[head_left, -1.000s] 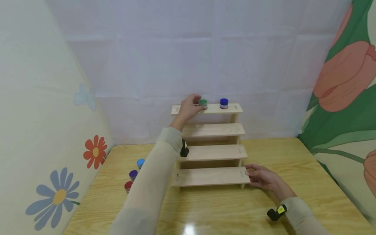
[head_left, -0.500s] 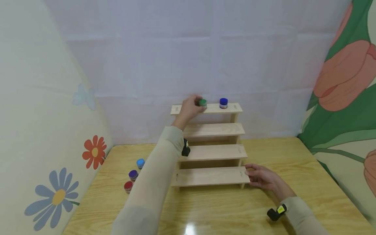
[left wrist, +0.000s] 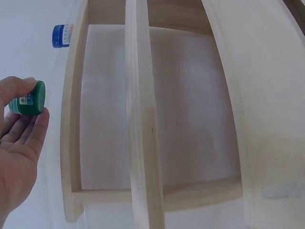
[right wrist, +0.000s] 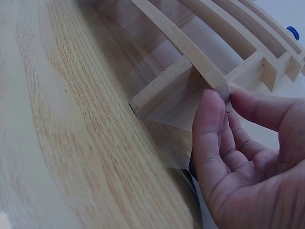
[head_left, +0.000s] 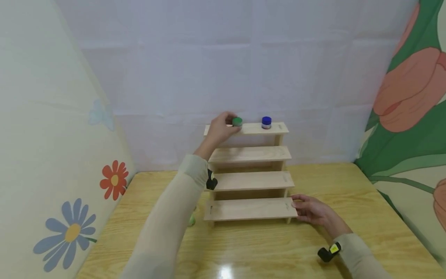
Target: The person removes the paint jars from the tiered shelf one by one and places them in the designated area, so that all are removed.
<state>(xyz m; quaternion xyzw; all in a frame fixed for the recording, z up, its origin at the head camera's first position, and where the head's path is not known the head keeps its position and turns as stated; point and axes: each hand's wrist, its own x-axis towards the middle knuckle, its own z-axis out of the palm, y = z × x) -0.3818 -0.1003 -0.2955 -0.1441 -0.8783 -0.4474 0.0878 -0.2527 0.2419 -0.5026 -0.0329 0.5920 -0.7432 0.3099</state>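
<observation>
My left hand [head_left: 219, 130] pinches a small green-lidded paint jar [head_left: 237, 122] between thumb and fingers at the top step of a wooden four-step display rack [head_left: 252, 209]. In the left wrist view, the green jar [left wrist: 32, 99] is tilted toward the camera, with a gap between it and the top board. A blue-lidded paint jar [head_left: 266, 123] stands on that same board, farther right. Down at the lowest step, my right hand [head_left: 313, 211] grips the board's right end; in the right wrist view, thumb and fingers [right wrist: 209, 124] pinch its corner.
The rack stands on a wood-grain table [head_left: 244, 248] before a white cloth backdrop [head_left: 191, 77]. A pale green object [head_left: 191, 220] peeks out beside my left sleeve [head_left: 163, 213]. Painted flower panels flank both sides.
My left hand and the green jar have shifted slightly left. The left forearm swung left, covering the light-blue, purple and red jars and exposing the pale green object. My right hand stays put.
</observation>
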